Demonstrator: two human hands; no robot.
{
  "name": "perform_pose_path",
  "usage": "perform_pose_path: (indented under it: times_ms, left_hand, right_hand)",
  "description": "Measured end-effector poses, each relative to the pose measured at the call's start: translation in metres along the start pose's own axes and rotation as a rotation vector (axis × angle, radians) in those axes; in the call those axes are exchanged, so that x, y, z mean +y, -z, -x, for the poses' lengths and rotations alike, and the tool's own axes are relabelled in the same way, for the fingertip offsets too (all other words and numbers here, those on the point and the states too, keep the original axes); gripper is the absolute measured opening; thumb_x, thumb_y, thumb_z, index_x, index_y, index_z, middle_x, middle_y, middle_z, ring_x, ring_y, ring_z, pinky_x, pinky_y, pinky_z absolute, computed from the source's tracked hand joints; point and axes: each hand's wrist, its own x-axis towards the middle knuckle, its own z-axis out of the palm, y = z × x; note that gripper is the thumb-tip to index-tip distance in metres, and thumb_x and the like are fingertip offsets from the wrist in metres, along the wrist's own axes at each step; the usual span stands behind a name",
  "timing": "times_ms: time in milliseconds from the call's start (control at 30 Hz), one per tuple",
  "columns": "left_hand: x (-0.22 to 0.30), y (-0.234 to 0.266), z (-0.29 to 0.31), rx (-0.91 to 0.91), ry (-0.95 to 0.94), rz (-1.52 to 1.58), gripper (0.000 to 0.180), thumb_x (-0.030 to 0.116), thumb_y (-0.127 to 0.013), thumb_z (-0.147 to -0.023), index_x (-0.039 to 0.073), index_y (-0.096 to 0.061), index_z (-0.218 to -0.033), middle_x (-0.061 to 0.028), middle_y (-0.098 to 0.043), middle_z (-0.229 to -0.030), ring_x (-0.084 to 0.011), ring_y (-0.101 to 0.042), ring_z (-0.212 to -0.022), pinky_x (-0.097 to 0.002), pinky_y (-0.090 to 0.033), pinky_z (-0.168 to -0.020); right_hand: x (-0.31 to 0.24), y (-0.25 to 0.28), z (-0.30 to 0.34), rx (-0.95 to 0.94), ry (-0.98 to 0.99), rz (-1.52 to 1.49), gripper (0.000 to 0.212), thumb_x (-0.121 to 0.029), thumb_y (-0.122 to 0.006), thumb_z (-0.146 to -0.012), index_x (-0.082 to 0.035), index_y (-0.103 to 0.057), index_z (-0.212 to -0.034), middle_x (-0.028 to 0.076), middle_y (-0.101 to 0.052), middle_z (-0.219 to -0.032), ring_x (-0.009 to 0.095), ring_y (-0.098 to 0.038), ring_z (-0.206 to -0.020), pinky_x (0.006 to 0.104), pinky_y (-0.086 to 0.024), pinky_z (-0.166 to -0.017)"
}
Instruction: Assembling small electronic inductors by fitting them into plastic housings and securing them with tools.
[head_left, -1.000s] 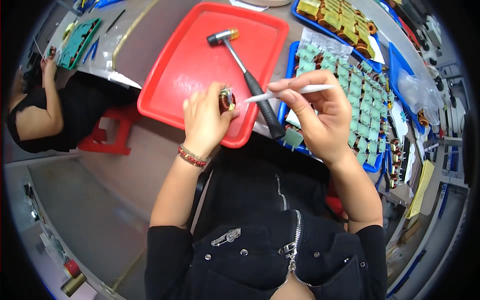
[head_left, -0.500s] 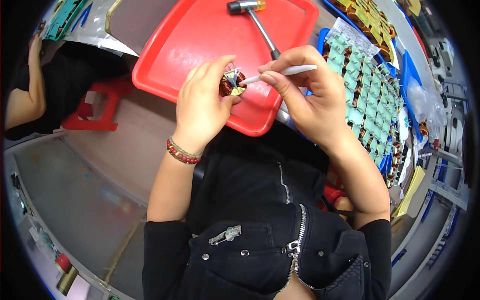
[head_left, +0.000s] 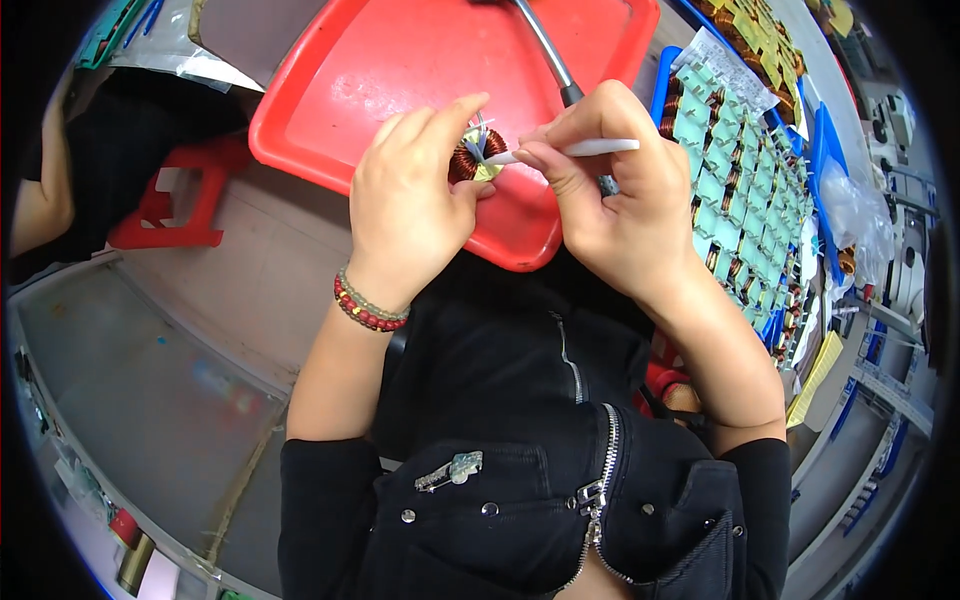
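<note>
A copper-wound toroidal coil (head_left: 492, 143) with a pale yellow piece and thin wire leads is gripped by the fingers and thumb of my left hand (head_left: 410, 205). Pinched in my right hand (head_left: 630, 200) is a slim white pointed stick (head_left: 606, 147). Its tip reaches the middle of the coil, next to a grey strip there. Both hands are over the near part of a red plastic tray (head_left: 345, 120). The coil's left side is partly covered by my left fingers.
In the tray lies a hammer (head_left: 548, 50), its head cut off by the upper edge. To the right, a blue tray (head_left: 661, 85) carries rows of coils on pale green boards (head_left: 735, 170). A red stool (head_left: 190, 205) and another person's arm (head_left: 45, 190) are at left.
My view has shifted slightly, so the tray and hammer sit higher in the picture. The white stick lies flatter, its tip still at the coil. Both grips are kept.
</note>
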Motion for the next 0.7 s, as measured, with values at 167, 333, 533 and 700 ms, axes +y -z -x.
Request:
perform_pose_path:
  times_ms: [167,333,533,700]
  left_hand:
    - [-0.001,-0.001,-0.002,-0.016,0.005,-0.025,0.051,0.002,-0.069,-0.059,0.007,-0.056,-0.108,-0.0116,-0.054,-0.079,-0.0304,-0.053,-0.077,-0.038,-0.044,-0.068]
    - [0.001,-0.001,-0.001,0.003,-0.014,-0.028,0.05,0.003,-0.07,-0.06,0.006,-0.057,-0.108,-0.0117,-0.055,-0.081,-0.0306,-0.054,-0.079,-0.0377,-0.044,-0.068]
    - [0.009,0.005,0.0,-0.016,-0.103,-0.098,0.045,0.006,-0.07,-0.064,0.005,-0.057,-0.107,-0.0106,-0.058,-0.094,-0.0277,-0.055,-0.088,-0.0363,-0.045,-0.074]
    - [0.021,0.009,-0.004,-0.021,-0.084,0.215,0.023,-0.003,-0.062,-0.069,0.0,-0.06,-0.092,-0.0127,-0.062,-0.089,-0.0256,-0.061,-0.076,-0.0317,-0.048,-0.068]
  right_hand:
    - [0.003,-0.01,0.003,0.056,0.171,0.044,0.013,0.008,-0.064,-0.073,0.003,-0.054,-0.078,0.01,-0.059,-0.071,0.018,-0.063,-0.064,0.0237,-0.048,-0.056]
    - [0.003,-0.014,-0.001,0.066,0.141,0.015,0.016,0.009,-0.063,-0.072,0.002,-0.049,-0.075,0.01,-0.057,-0.066,0.021,-0.062,-0.06,0.0254,-0.048,-0.054]
    - [0.003,-0.006,-0.001,0.026,0.099,-0.017,0.019,0.005,-0.063,-0.073,0.0,-0.045,-0.078,0.013,-0.056,-0.065,0.024,-0.062,-0.06,0.0282,-0.045,-0.049]
    - [0.001,-0.004,0.0,0.011,0.079,0.022,0.019,0.0,-0.062,-0.074,-0.003,-0.045,-0.078,0.013,-0.056,-0.061,0.03,-0.061,-0.06,0.0331,-0.045,-0.048]
